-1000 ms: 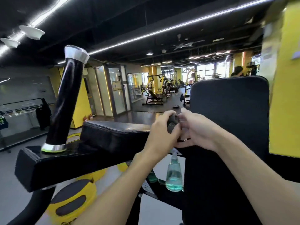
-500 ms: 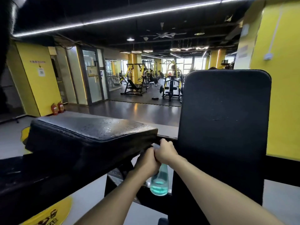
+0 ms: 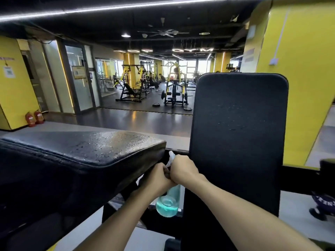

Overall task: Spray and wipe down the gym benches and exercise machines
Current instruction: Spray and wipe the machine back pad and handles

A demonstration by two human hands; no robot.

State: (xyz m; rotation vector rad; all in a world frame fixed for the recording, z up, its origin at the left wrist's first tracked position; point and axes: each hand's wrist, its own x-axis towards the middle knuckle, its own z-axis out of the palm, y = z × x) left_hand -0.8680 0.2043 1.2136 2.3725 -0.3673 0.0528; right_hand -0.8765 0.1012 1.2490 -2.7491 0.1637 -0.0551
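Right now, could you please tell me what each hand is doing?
Left hand: closed, grip around the spray bottle at its neck.
Right hand: closed, gripping the same spray bottle just below its nozzle.

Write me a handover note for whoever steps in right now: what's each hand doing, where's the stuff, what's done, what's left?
Right hand: grips the bottle at its neck, in the gap between the two pads.
Left hand: curled tight against the right; what it holds is hidden.
Done: the low pad glistens with droplets, so it looks sprayed.
Left: probably wipe that pad, then spray and wipe the backrest, which shows only a few specks, then the machines beyond. No cloth in view.
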